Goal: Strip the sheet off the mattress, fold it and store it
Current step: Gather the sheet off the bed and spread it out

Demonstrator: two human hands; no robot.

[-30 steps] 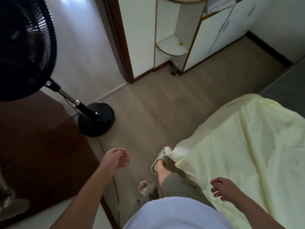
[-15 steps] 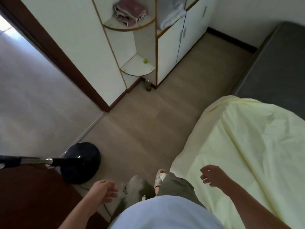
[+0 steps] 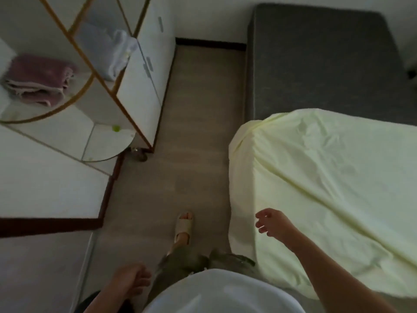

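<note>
Floor (image 3: 198,123): pale wood-look strip running near to far between cabinet and bed, a dark skirting at its far end. Cabinet (image 3: 144,91): white, gold-edged, on the left; its open rounded shelves carry a folded pink towel (image 3: 38,80) on the upper level, a pale folded cloth (image 3: 112,53) in the next compartment to the right, and a small green object (image 3: 116,128) on the lower shelf. Foot in a beige slipper (image 3: 183,225): planted on the floor, just left of the bed edge. Mattress (image 3: 316,59): dark grey, bare over its far part, on the right. Sheet (image 3: 334,181): pale yellow, wrinkled, covering the near part of the mattress, its corner bunched at the left edge and its side hanging toward the floor. Right hand (image 3: 273,222): over the sheet's near left part, fingers loosely spread, gripping nothing; whether it touches the cloth cannot be told. Left hand (image 3: 132,279): low at the near edge beside the person's leg, well left of the sheet, fingers relaxed and loosely curled, holding nothing.
</note>
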